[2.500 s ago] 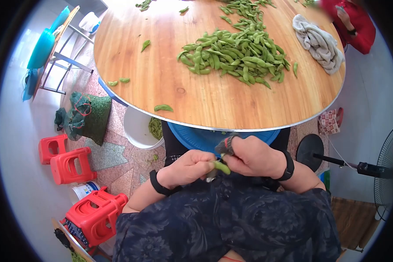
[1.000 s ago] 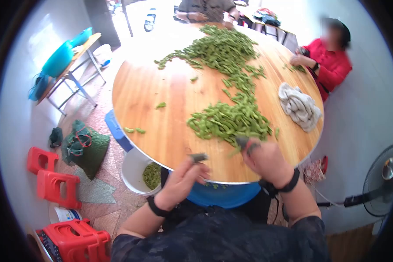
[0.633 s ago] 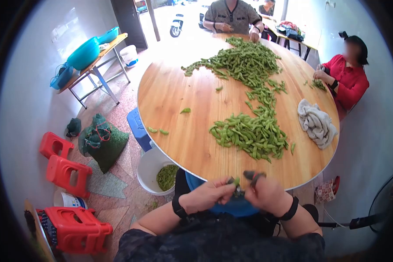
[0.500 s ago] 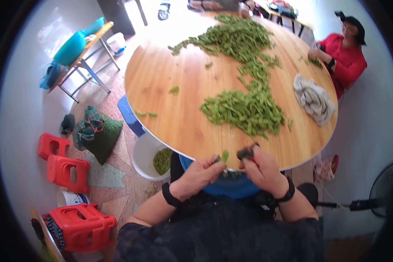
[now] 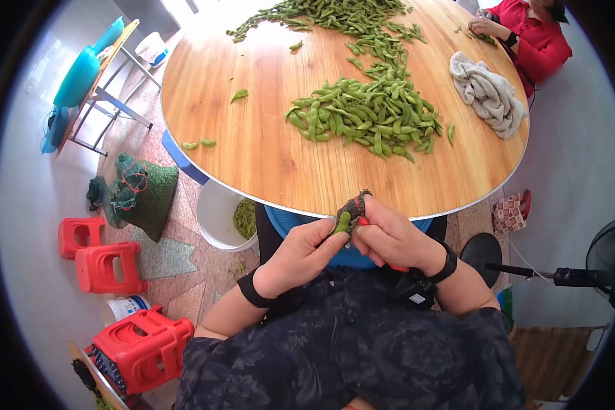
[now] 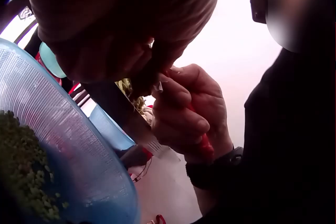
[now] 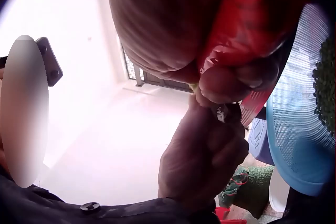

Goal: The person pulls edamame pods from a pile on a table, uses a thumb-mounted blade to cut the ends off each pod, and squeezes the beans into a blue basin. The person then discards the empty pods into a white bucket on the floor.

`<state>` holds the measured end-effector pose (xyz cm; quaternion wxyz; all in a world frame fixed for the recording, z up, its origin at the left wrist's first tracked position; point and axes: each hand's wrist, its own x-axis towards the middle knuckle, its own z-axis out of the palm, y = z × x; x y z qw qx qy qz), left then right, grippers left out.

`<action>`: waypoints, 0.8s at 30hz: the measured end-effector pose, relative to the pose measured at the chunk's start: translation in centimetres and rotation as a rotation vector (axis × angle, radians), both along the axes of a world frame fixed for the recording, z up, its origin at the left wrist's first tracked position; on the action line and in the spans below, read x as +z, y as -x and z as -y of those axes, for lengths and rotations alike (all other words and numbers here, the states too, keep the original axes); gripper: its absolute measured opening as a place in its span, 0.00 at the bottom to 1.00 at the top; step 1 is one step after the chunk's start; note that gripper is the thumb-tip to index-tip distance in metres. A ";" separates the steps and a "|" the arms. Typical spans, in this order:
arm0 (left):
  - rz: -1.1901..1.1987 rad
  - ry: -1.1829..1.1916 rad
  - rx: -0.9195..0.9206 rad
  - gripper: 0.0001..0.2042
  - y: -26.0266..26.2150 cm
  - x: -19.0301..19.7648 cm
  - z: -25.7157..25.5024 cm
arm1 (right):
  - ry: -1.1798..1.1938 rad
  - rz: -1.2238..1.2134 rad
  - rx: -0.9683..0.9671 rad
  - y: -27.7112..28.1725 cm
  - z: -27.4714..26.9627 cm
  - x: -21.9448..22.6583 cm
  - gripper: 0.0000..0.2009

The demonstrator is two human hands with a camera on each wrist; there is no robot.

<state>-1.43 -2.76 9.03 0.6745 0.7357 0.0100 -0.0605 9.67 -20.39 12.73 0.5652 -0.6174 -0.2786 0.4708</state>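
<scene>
Just in front of the table's near edge, my left hand [image 5: 304, 254] pinches a green pod [image 5: 343, 222] between thumb and finger. Touching it from the right, my right hand [image 5: 398, 236] has its fingers curled round a red-handled tool [image 5: 396, 267]; the red handle [image 7: 247, 19] fills the upper right wrist view. A dark wrap [image 5: 355, 203] covers a finger of the right hand. Beneath both hands sits a blue basket [image 5: 280, 220], with small green beans [image 6: 26, 166] in the left wrist view. The pod pile [image 5: 369, 116] lies on the table beyond.
The round wooden table [image 5: 253, 178] also bears a grey cloth [image 5: 488, 96] and stray pods [image 5: 238, 95]. A white bucket [image 5: 215, 222] stands below its left edge, near a green sack [image 5: 154, 198] and red stools [image 5: 143, 348]. A fan [image 5: 601, 260] is at right; a person in red [image 5: 536, 48] sits far right.
My hands have come together near my body, below the table edge, and the right hand now meets the pod held by the left. The head view has tilted down.
</scene>
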 end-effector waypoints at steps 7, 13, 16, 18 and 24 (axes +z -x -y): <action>0.464 -0.712 0.100 0.06 0.0 1.8 1.1 | 0.096 0.041 0.025 0.2 0.1 0.4 0.03; 0.260 -0.447 0.018 0.09 0.5 1.2 0.2 | -0.011 0.026 0.021 0.8 0.1 -1.1 0.07; -0.166 0.295 -0.132 0.11 0.7 0.2 -1.1 | -0.091 -0.261 0.046 0.9 0.2 -1.1 0.10; -0.434 0.934 -0.227 0.13 0.6 -0.2 -1.2 | -0.130 -0.330 0.027 1.3 0.2 -1.1 0.09; 0.274 -0.382 0.034 0.11 0.5 0.8 -0.2 | -0.057 -0.278 -0.082 1.5 0.0 -1.4 0.06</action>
